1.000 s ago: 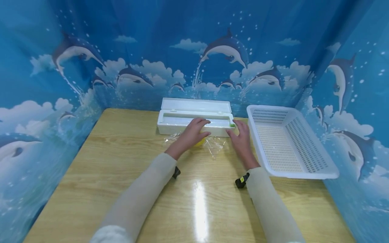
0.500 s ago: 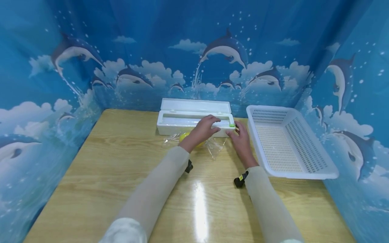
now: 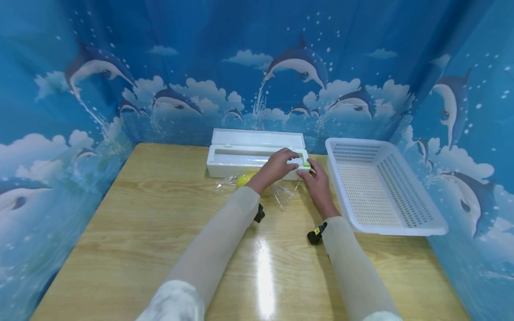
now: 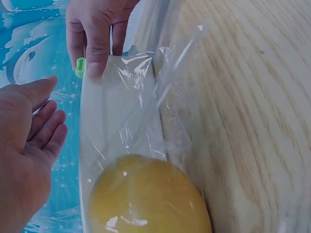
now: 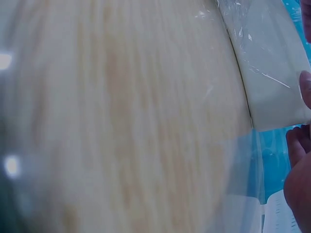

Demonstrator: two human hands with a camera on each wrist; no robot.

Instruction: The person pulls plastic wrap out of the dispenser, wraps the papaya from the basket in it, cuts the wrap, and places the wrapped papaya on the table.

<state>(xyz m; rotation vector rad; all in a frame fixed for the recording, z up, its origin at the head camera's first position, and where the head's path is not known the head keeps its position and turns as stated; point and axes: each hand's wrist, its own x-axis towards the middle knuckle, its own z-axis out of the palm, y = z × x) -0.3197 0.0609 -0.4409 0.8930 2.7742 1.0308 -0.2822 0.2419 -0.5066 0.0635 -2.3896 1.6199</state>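
Note:
A white cling film dispenser (image 3: 225,171) stands at the table's back edge, its lid (image 3: 257,138) raised. On its right end sits a green slider (image 3: 306,164). My right hand (image 3: 317,183) grips that end, thumb on the front and fingers behind, as the left wrist view also shows. Over the dispenser's right part hovers my left hand (image 3: 277,166), fingers loosely bent, with nothing between them. Clear film (image 4: 141,92) hangs down the dispenser's front and lies over a yellow rounded thing (image 4: 150,194), partly hidden by my left wrist in the head view.
To the right stands a white perforated plastic basket (image 3: 367,191). A blue dolphin-print curtain (image 3: 192,53) surrounds the back and sides of the wooden table (image 3: 132,232).
My left hand has moved right along the dispenser towards the green slider, uncovering more of the yellow thing. My right hand has stayed at the dispenser's right end.

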